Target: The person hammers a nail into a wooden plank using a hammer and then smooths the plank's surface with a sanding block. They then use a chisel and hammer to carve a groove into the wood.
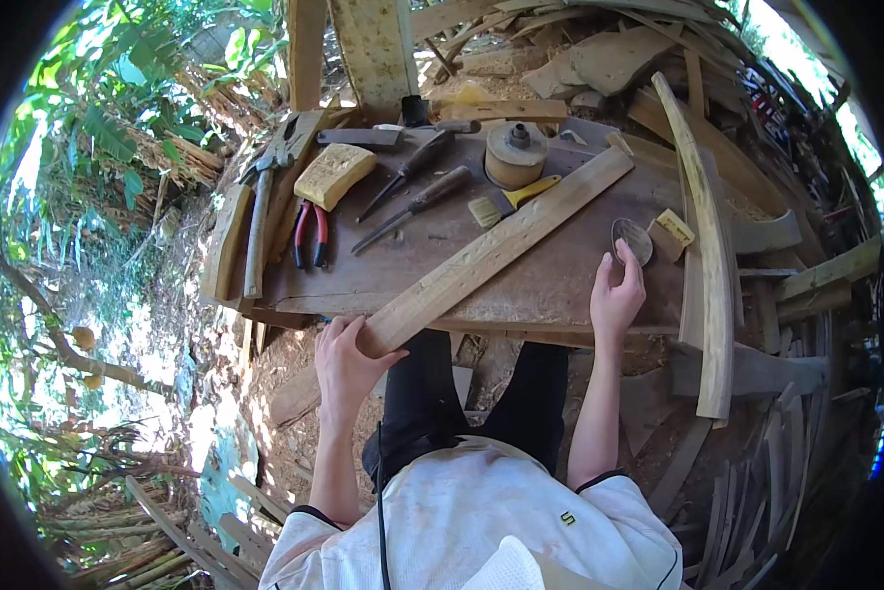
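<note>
A long wooden plank (pixel 506 243) lies diagonally across the workbench, its near end jutting past the front edge. My left hand (pixel 347 366) is closed around the plank close to that edge, thumb on one side and fingers on the other. Over the right part of the bench, my right hand (pixel 619 295) has its fingers apart. One fingertip overlaps the lower edge of a round grey disc, like a tin lid (pixel 635 239); whether it touches is hard to tell. Beside the disc sits a small yellowish block (pixel 671 234).
On the bench (pixel 412 280) lie a hammer (pixel 257 231), red-handled pliers (pixel 311 236), a yellow block (pixel 334 175), a chisel-like tool (pixel 412 206), a yellow-handled brush (pixel 511 200) and a round container (pixel 516 155). A long curved pole (pixel 712 265) leans at the right; scrap wood surrounds it.
</note>
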Demonstrator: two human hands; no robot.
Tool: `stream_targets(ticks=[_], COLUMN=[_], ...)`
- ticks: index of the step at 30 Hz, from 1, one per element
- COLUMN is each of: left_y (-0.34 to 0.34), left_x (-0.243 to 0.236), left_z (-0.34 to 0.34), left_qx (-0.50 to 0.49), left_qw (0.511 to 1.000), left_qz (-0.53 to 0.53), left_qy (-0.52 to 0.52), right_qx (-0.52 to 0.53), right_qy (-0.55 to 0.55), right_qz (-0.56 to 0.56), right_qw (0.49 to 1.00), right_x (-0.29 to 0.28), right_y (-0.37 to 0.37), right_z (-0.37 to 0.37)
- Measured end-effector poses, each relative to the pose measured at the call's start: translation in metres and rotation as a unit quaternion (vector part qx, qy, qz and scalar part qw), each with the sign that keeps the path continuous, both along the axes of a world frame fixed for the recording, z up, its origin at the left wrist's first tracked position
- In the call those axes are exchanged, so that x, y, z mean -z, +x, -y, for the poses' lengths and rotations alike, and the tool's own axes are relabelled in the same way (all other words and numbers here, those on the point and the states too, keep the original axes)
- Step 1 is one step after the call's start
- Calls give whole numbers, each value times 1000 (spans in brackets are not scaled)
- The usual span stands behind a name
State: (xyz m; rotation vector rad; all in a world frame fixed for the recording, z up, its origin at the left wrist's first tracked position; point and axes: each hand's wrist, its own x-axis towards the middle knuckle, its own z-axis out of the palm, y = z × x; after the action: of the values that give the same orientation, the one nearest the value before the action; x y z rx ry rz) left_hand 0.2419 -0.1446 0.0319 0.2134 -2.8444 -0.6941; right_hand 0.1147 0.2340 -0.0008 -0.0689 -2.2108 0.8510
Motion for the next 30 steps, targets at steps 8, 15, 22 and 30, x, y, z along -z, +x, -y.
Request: stream_targets(ticks=[8,15,22,30], left_y=[8,5,-2,-37], left_x=[20,25,26,2], left_z=[-1,9,27,32], left_qx=[-75,-41,13,38], left_qw=[995,990,986,978], left_qz=[-58,-102,-161,-196], left_qy=[38,84,27,53], right_qx=[3,0,-3,-2], right_qy=[4,19,3,2], right_qz=[-4,4,10,12], right_qw=[1000,1000,1000,1000], right_x=[2,1,3,1], right_y=[-2,0,-1,1], right_z=[-2,-4,-2,0])
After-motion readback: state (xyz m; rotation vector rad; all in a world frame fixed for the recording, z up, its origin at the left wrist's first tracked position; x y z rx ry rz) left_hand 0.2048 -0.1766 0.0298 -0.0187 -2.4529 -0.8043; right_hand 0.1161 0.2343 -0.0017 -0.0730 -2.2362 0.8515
